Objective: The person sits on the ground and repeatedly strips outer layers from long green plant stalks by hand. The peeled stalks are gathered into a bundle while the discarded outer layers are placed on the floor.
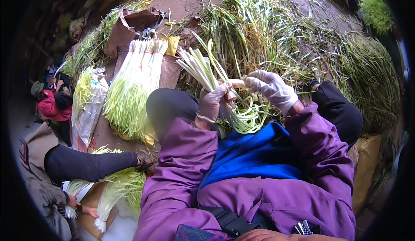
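Observation:
My left hand [212, 103], in a thin whitish glove, grips a small bundle of pale leafy stalks [199, 67], which look like blanched garlic chives. Their thick white ends fan up to the left, while the greenish leaves [248, 121] loop down above the blue apron [256, 156]. Just right of it, my right hand [272, 88] is gloved too, fingers bent and tips close together beside the left thumb. A small yellowish scrap shows at those fingertips; whether it is pinched is unclear. Left of my knee lies a large bundle of similar stalks [136, 85], tied with red string.
Loose green leaves [259, 30] are heaped on the ground ahead and to the right. A white sack [97, 101] with stalks lies at left. Nearer, a co-worker's hands [81, 207] hold tied stalks [110, 202]. Another person [53, 106] sits farther back.

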